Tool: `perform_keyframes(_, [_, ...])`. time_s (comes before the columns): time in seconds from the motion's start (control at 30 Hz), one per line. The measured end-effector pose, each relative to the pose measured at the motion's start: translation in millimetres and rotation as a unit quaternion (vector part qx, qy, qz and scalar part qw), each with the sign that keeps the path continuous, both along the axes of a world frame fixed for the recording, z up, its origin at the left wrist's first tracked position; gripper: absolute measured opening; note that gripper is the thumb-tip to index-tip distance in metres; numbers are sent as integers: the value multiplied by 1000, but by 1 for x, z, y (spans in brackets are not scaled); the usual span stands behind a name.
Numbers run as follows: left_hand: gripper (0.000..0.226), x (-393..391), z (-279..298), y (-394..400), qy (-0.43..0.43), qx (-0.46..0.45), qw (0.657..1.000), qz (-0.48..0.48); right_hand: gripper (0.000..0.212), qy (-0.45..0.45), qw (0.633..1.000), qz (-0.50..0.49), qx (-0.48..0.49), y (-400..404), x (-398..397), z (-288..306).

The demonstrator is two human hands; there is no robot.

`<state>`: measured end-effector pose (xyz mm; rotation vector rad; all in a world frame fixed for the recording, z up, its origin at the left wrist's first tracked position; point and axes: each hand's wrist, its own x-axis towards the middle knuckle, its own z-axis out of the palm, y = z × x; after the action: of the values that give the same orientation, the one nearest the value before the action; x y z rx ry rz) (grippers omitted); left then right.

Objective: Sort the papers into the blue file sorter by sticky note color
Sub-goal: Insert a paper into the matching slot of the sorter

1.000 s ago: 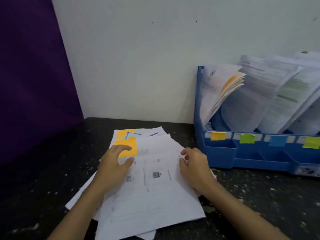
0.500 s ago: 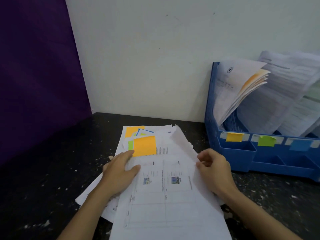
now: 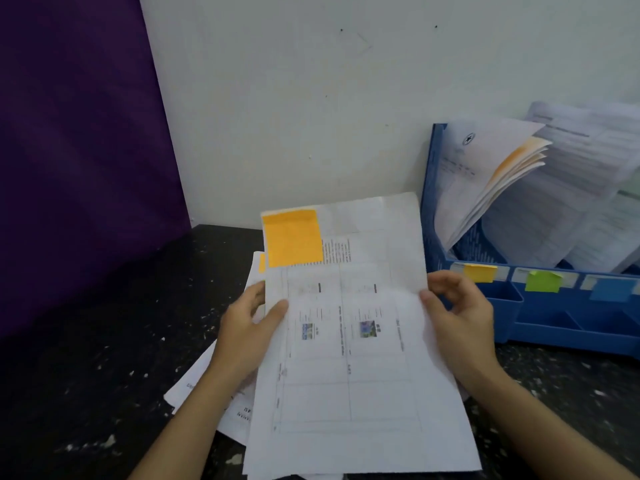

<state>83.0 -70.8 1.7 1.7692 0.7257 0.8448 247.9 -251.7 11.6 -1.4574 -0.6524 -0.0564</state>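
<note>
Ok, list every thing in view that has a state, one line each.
Held paper: lifted off the pile, tilted up, orange sticky note on its top left corner.
Left hand: grips the paper's left edge.
Right hand: pinches the paper's right edge.
Paper pile: lying flat on the dark counter.
Blue file sorter: upright by the wall, slots holding papers, with orange tag, green tag and blue tag.

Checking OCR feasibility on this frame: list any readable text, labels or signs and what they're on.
No text can be read in full.
Held paper: printed table and two small pictures, all blurred.
Orange sticky note on it: blank.
Loose papers beneath: partial letters, illegible.
Papers in the blue file sorter: a round star emblem, wording too small.
Sorter tabs, orange, green, blue: no writing visible.
</note>
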Motion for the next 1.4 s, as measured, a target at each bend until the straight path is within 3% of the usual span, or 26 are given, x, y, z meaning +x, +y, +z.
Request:
perform_keyframes(0.07, [21,-3,11,-6,-67,-74,995,-11,23,42,999,11,24,1,1,-1])
perform_keyframes(0.17, [17,-7,24,-13,-113,-113,987,-24,19,100,992,31,64,2,2,1])
perform_keyframes(0.33, [19,-11,33,-20,-146,-158,974,-71,17,102,990,33,88,1,2,4])
perform_keyframes(0.43, [37,-15,34,-20,-137,-175,961,-166,16,74,994,-3,86,1,3,6])
perform_keyframes(0.53, [53,-14,37,-27,-101,-146,963,-201,16,71,991,-30,106,-1,8,9])
perform_keyframes(0.73, [41,2,56,-37,-149,-87,974,-144,14,2,994,-73,83,-7,16,18])
perform_keyframes(0.97, [52,29,116,-37,-175,81,975,-113,36,-49,985,-163,38,-15,33,25])
perform_keyframes(1.17, [58,73,139,-48,-173,186,963,-91,31,-44,995,-78,-55,-8,50,50])
perform_keyframes(1.4, [55,122,142,-73,-208,234,947,-73,49,-31,988,22,-150,4,73,63])
